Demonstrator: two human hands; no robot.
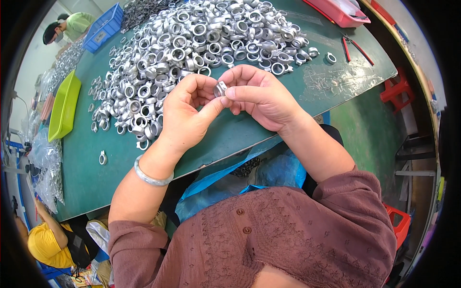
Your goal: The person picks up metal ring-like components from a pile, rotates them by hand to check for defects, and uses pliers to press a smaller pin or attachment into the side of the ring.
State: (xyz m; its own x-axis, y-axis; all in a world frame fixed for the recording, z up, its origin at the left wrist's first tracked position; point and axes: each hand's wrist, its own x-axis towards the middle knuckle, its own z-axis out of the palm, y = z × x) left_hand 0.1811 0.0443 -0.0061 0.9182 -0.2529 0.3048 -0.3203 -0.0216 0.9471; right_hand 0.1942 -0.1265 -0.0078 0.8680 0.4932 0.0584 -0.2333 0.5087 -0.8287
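Head view: left hand (185, 115) and right hand (261, 96) pinched together on small silvery metal ring fitting (220, 89), above green table (230, 137), beside heap of like fittings (192, 43).

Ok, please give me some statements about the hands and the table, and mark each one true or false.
1. Both hands, left hand and right hand, hold one small metal ring. True.
2. The pile of metal rings lies on a green table. True.
3. The left wrist is bare. False: it wears a pale bangle.
4. The pliers have blue handles. False: red handles.
5. The tray at the left is yellow-green. True.
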